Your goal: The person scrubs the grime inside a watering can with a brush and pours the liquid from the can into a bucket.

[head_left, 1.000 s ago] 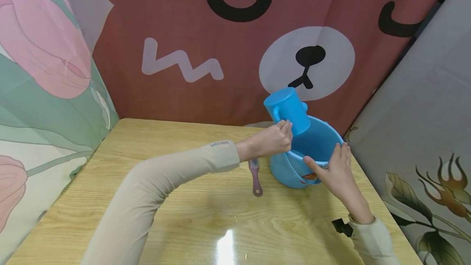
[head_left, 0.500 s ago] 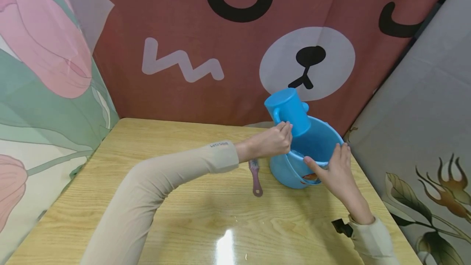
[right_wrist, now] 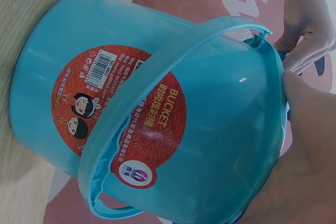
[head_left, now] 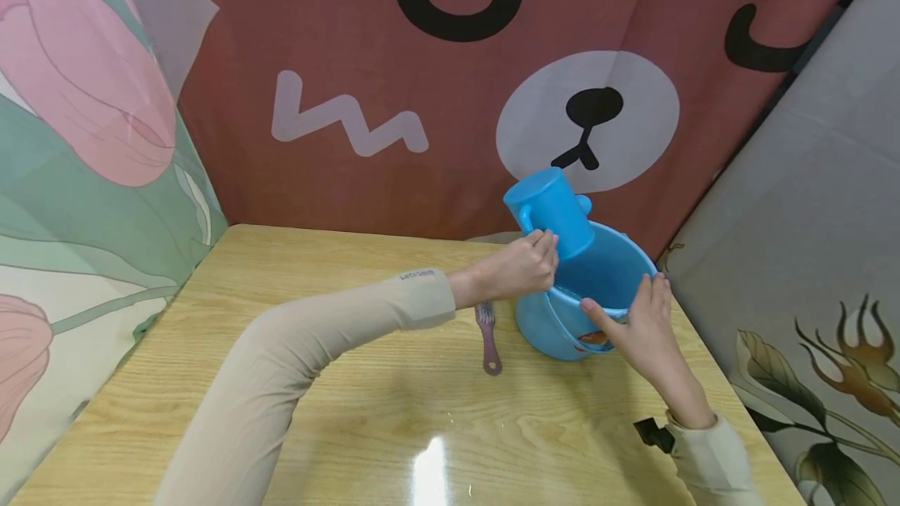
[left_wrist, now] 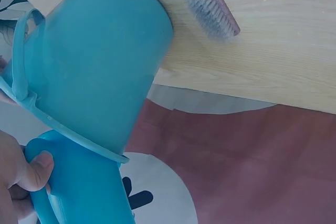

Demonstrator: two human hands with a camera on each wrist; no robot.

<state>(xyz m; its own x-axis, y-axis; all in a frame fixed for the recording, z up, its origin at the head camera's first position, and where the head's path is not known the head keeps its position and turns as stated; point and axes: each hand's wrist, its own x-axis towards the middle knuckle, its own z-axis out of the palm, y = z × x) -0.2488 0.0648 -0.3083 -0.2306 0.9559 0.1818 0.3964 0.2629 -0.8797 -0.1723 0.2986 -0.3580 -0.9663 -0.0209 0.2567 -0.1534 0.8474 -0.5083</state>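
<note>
My left hand (head_left: 523, 265) grips the handle of a bright blue plastic cup (head_left: 555, 209). The cup is tipped, base up and to the left, its mouth slanting down over a light blue bucket (head_left: 551, 330); its inside is hidden. In the left wrist view, the thumb presses on the cup (left_wrist: 86, 182) beside the bucket's rim. My right hand (head_left: 643, 330) rests on the bucket's near right rim, thumb spread and fingers fairly straight. A red round label (right_wrist: 121, 114) and the hanging bail handle (right_wrist: 173, 51) show in the right wrist view. What lies in the bucket is unclear.
A scrub brush (head_left: 488, 342) with a purple handle lies left of the bucket on the wooden table (head_left: 351, 412). Small wet-looking specks show near the front. A brown bear-print curtain (head_left: 337, 194) hangs behind, and a floral cloth (head_left: 808, 256) borders the right.
</note>
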